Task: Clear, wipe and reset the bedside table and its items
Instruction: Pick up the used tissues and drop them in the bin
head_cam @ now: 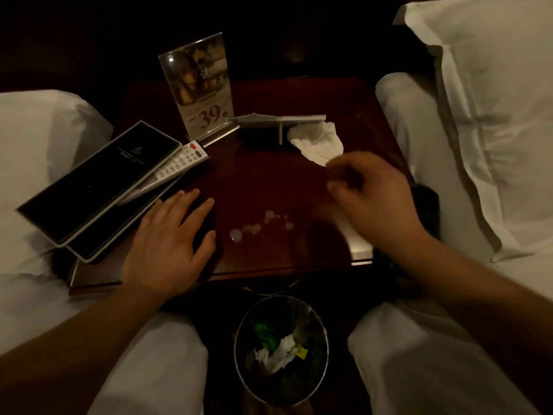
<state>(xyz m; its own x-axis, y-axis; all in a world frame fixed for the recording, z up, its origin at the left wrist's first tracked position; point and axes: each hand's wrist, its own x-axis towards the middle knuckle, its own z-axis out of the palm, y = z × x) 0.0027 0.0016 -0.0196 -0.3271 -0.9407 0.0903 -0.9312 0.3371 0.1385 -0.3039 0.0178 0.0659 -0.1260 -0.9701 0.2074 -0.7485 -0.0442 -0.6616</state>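
Observation:
A dark wooden bedside table (pixel 269 181) stands between two beds. My left hand (pixel 170 238) rests flat and open on its front left part, beside two stacked dark folders (pixel 98 187) with a white remote (pixel 176 166) lying on them. My right hand (pixel 374 199) hovers blurred over the right side, fingers curled, just below a crumpled white tissue (pixel 317 142); whether it pinches the tissue is unclear. A tissue box (pixel 281 121) sits behind the tissue. An acrylic sign stand (pixel 200 88) stands at the back. Wet spots (pixel 260 226) glisten near the front.
A round waste bin (pixel 281 351) holding crumpled paper and green scraps stands on the floor below the table's front edge. White bedding (pixel 36 139) lies to the left, with pillows (pixel 493 115) to the right. A dark object (pixel 425 205) sits by the table's right edge.

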